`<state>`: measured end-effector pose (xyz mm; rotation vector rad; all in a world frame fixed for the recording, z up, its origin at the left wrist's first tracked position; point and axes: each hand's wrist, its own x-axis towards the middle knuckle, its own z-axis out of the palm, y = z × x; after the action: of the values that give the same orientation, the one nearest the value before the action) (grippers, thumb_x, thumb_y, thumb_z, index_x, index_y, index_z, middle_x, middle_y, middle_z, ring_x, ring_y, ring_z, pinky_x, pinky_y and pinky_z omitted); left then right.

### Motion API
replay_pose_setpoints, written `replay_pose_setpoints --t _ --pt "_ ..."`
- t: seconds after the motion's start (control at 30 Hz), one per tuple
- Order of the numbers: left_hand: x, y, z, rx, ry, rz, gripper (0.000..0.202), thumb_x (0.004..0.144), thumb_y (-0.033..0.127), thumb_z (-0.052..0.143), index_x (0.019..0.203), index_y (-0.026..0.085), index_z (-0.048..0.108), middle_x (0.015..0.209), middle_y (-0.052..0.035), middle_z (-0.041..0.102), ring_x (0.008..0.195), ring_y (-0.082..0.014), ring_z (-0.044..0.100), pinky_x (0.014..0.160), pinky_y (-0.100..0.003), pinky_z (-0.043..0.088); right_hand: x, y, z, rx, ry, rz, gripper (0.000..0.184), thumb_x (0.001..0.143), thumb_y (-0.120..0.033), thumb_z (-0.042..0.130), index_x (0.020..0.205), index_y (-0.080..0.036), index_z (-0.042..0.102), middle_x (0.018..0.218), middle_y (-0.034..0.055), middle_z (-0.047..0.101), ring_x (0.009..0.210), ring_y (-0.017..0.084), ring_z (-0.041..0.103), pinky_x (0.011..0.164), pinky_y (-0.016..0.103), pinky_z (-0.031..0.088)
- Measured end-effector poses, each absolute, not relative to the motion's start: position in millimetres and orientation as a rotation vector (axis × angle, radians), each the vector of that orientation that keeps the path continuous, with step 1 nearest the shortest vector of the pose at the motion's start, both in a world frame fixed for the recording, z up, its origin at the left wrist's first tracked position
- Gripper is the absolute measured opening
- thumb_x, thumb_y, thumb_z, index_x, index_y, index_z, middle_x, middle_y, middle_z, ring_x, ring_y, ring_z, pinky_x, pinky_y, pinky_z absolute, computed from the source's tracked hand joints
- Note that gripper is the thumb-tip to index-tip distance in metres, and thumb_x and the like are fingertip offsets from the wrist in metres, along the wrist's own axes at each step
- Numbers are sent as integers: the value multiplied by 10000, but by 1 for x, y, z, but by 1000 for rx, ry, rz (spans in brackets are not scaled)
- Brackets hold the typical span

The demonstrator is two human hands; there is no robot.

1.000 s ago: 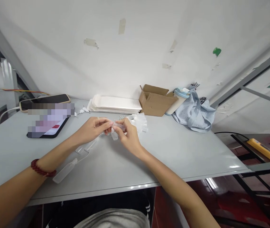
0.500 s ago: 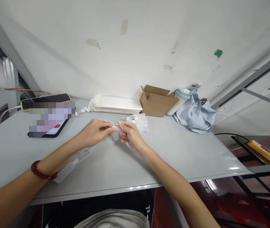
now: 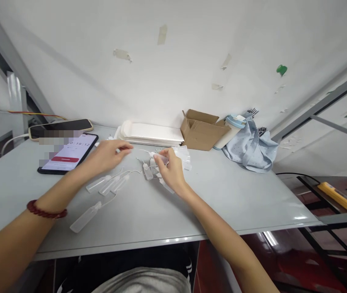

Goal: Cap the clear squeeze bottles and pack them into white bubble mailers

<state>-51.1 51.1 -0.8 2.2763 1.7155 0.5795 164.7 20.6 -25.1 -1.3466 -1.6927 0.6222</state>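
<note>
My right hand (image 3: 170,169) is closed around a small translucent squeeze bottle (image 3: 161,158) with a thin nozzle that points left. My left hand (image 3: 108,155) hovers to the left of that nozzle, apart from it. Its thumb and fingertips are pinched together, and whatever is between them is hidden. Under and beside my right hand lies a pile of similar bottles (image 3: 183,156), partly covered by the hand. A single small bottle (image 3: 147,171) rests just left of it. Nearer to me on the left lie several bottles with long thin tips, one of them a larger bottle (image 3: 85,218).
A stack of flat white packs (image 3: 151,133) lies along the wall beside an open cardboard box (image 3: 202,132). A lidded cup (image 3: 230,130) and a light blue patterned cloth (image 3: 249,148) stand right of it. Two phones, one showing a timer (image 3: 66,158), lie at left on the grey table (image 3: 237,199).
My hands were together over the bottle; now they are apart. My left hand has moved left and slightly up, uncovering bottles on the table. My right hand still holds its bottle.
</note>
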Motion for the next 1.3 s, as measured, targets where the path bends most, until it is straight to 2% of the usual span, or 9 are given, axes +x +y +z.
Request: replay_pose_setpoints --t 0.07,0.17,0.37,0.57,0.7,0.87,1.03,1.17,1.3 --pt "-70 61 2 2341 1941 385 393 898 255 399 1143 143 684 1193 -116 702 1066 -272 632 905 -336 462 166 22 -27 -1494 -1834 350 141 898 -307 524 978 -192 505 896 48 663 717 175 582 626 280 394" --pt "-94 72 2 2322 2072 283 432 864 174 392 1176 47 664 1172 -212 685 1108 -360 600 926 -437 445 166 23 -29 -1663 -1968 68 116 903 -234 514 1005 -179 510 968 96 667 892 239 603 628 291 395" --pt "-110 85 -20 2309 2119 130 471 831 111 416 1246 25 622 1181 -231 666 1109 -354 597 930 -416 439 163 23 -34 -1793 -2077 -176 74 886 -187 551 956 -178 527 987 115 640 954 257 556 623 291 414" --pt "-111 89 -32 2326 2084 23 416 792 84 443 1136 34 672 1086 -248 674 1035 -362 617 874 -416 457 164 22 -38 -1685 -2107 -331 91 856 -138 558 946 -150 563 1005 135 593 929 262 508 703 333 431" --pt "-109 85 -28 2331 2042 12 406 809 121 439 1134 47 671 1074 -226 694 1024 -353 628 839 -395 468 160 14 -39 -1300 -2197 -268 125 913 -175 483 973 -135 585 1032 151 587 936 257 498 786 375 448" --pt "-104 81 -27 2314 2029 25 362 787 158 482 1072 99 697 1042 -180 719 985 -326 638 801 -364 475 147 -8 -40 -755 -2442 15 243 964 -210 419 1134 -115 565 1037 138 599 934 226 516 829 373 481" --pt "-98 77 -25 2331 1966 53 327 777 194 497 1011 110 709 957 -172 729 925 -315 645 761 -347 475 124 -38 -42 -411 -2717 36 337 1001 -294 444 1282 -136 542 1317 136 564 1145 182 506 980 321 433" --pt "-93 74 -20 2339 1930 59 315 788 202 482 972 88 711 914 -196 724 907 -331 647 758 -368 470 108 -56 -42 -439 -2836 -71 398 1024 -443 355 1368 -334 521 1575 -36 323 1118 186 506 936 309 470" --pt "-90 73 -18 2342 1910 85 287 776 185 489 934 96 711 903 -188 729 900 -324 652 763 -366 469 102 -62 -40 -594 -2856 -53 448 990 -553 366 1393 -399 487 1578 19 284 1232 237 449 960 355 474"
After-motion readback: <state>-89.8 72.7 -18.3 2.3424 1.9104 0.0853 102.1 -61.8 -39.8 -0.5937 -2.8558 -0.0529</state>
